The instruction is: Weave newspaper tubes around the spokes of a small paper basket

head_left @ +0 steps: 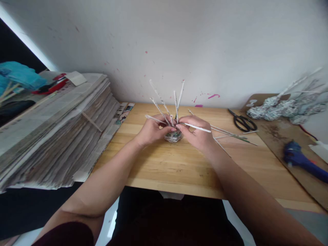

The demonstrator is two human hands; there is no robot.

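A small woven basket (173,137) of rolled newspaper stands on the wooden table between my hands. Several paper tubes (164,101) rise from its rim, fanning up and outward. My left hand (153,130) is closed around the basket's left side, thumb at the front of the rim. From the right, my right hand (196,131) pinches at the rim, its thumb and fingertips close to the left thumb. One white paper tube (198,127) sticks out to the right across the right hand. The fingertips partly cover the weave.
Loose paper tubes (228,132) and black scissors (243,122) lie to the right. Beyond them are crumpled newspaper pieces (271,108) and a blue glue gun (304,160) on a brown board (275,140). A tall newspaper stack (77,133) borders the left; a wall stands behind.
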